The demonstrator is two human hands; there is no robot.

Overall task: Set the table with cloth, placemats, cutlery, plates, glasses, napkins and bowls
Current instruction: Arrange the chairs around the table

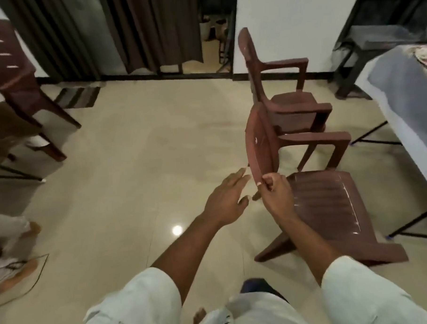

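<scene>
Head view looks down on a pale, glossy tiled floor (pixel 138 145) carrying a bright round glint of a lamp. Brown curtains (pixel 62 33) hang along the far wall beside an open doorway. At the right edge stands the table (pixel 400 97), draped in a pale cloth (pixel 385 81) with a patterned item on top, mostly cut off by the frame. Two brown plastic chairs face it; the far chair (pixel 293 104) stands upright, while the near chair (pixel 331 200) is tilted. The right hand (pixel 276 195) grips the top edge of the near chair's backrest, fingers curled round it. The left hand (pixel 225 200) is spread with straight fingers just beside the backrest; whether it touches is unclear. Another chair (pixel 18 79) at the left is partly cut off and blurred. White sleeves cover both upper arms.
</scene>
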